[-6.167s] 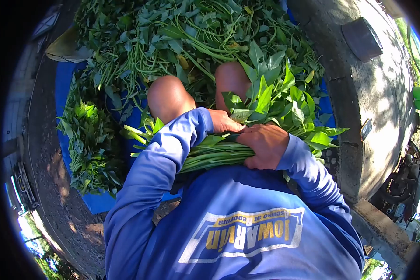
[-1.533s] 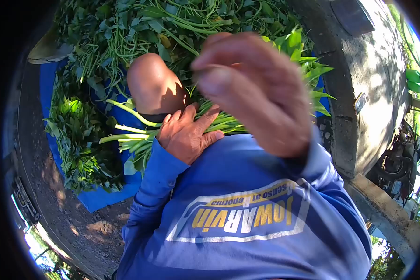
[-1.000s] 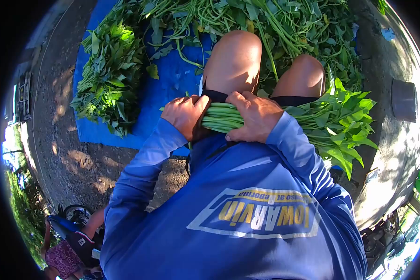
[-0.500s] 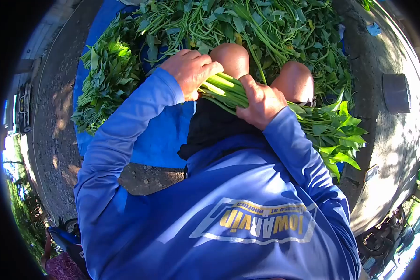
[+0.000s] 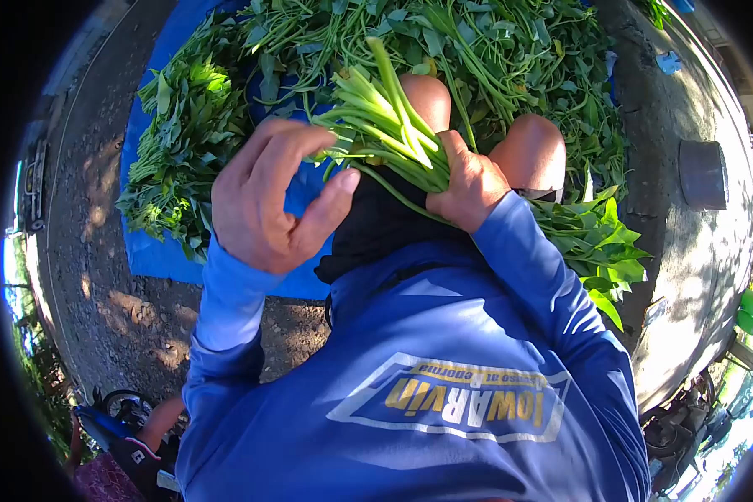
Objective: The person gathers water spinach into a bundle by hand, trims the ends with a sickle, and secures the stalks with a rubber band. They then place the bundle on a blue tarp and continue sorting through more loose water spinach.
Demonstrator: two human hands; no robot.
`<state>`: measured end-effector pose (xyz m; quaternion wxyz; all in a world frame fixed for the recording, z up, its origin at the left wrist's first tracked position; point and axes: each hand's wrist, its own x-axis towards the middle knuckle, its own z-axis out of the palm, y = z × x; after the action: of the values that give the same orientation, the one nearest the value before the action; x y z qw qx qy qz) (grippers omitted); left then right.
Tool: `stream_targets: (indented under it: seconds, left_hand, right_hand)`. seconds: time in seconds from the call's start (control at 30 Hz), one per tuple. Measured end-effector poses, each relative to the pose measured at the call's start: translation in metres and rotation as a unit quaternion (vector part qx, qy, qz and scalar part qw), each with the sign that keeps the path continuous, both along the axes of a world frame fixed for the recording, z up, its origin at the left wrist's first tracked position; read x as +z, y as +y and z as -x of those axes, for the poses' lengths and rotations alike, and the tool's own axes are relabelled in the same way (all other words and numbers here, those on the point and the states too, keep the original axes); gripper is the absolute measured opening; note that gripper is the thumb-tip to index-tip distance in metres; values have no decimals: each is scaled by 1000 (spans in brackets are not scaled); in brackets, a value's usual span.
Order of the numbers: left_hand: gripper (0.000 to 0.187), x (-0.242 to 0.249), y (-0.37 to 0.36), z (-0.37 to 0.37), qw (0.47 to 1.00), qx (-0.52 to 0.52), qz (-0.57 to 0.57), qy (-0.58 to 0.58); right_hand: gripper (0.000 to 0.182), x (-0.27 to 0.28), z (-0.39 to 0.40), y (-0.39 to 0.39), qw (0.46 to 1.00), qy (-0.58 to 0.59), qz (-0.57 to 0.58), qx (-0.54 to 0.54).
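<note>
A bunch of long green stems (image 5: 402, 134) lies across my lap, its pale cut ends pointing up and left, its leaves (image 5: 602, 247) spreading out at the right beyond my forearm. My right hand (image 5: 473, 181) is wrapped round the middle of the bunch. Raised to the left of the cut ends is my left hand (image 5: 272, 197), thumb and fingers curved and apart, with nothing between them. A large heap of loose leafy stems (image 5: 527, 58) covers the ground in front of my knees. Another leafy pile (image 5: 180, 142) lies at the left.
Under the greens is a blue sheet (image 5: 163, 255). A dark round container (image 5: 703, 174) stands on the pavement at the right. At the lower left part of another person (image 5: 161, 421) shows, near a wheel. Green objects (image 5: 750, 311) are at the far right.
My left hand has let go of the stems and moved left and up toward the camera. The cut ends now fan out, uncovered. My right hand keeps its hold.
</note>
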<state>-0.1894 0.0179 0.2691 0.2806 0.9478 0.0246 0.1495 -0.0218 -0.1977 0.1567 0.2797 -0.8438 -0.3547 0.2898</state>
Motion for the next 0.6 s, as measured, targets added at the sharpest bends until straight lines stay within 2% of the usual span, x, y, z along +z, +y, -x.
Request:
stream_targets:
  seconds: [0.03, 0.1, 0.13, 0.17, 0.23, 0.27, 0.3, 0.37, 0.43, 0.47, 0.5, 0.53, 0.6]
  left_hand:
    - [49, 0, -6, 19, 972, 68, 162, 158]
    - [45, -80, -15, 42, 870, 68, 374, 315]
    - [41, -110, -31, 41, 871, 107, 392, 277]
    - [38, -126, -50, 34, 869, 143, 409, 238]
    - [35, -134, -59, 5, 777, 189, 566, 200]
    - [34, -133, -61, -8, 777, 188, 571, 183]
    - [33, -131, -61, -21, 779, 184, 576, 165]
    - [28, -135, -55, -41, 731, 167, 629, 206]
    - [26, -137, -53, -46, 736, 84, 647, 183]
    - [25, -138, -58, -49, 719, 89, 671, 159]
    - [24, -132, -66, -56, 702, 94, 694, 133]
    - [23, -126, -73, -64, 683, 97, 716, 107]
    - [23, -118, -83, -82, 701, 77, 708, 43]
  right_hand:
    - [73, 0, 1, 2, 1000, -12, 13, -3]
    - [75, 7, 5, 7, 998, -40, 39, -4]
    - [77, 12, 5, 10, 998, -27, 61, 1]
    - [76, 10, 0, 11, 1000, 0, 15, 6]
    - [76, -1, -12, 3, 996, 67, -64, 13]
    - [70, 14, -15, 6, 990, 121, -66, -2]
    - [71, 20, -19, 4, 992, 105, -71, 1]
    - [78, 15, -32, -3, 990, 101, -103, 0]
    - [79, 23, -42, -2, 968, 199, -155, -3]
    - [82, 32, -47, -10, 957, 245, -157, -6]
    - [85, 29, -50, -6, 929, 292, -228, 6]
    - [85, 33, -54, -13, 935, 281, -215, -7]
    - [85, 49, -63, -26, 945, 263, -190, -37]
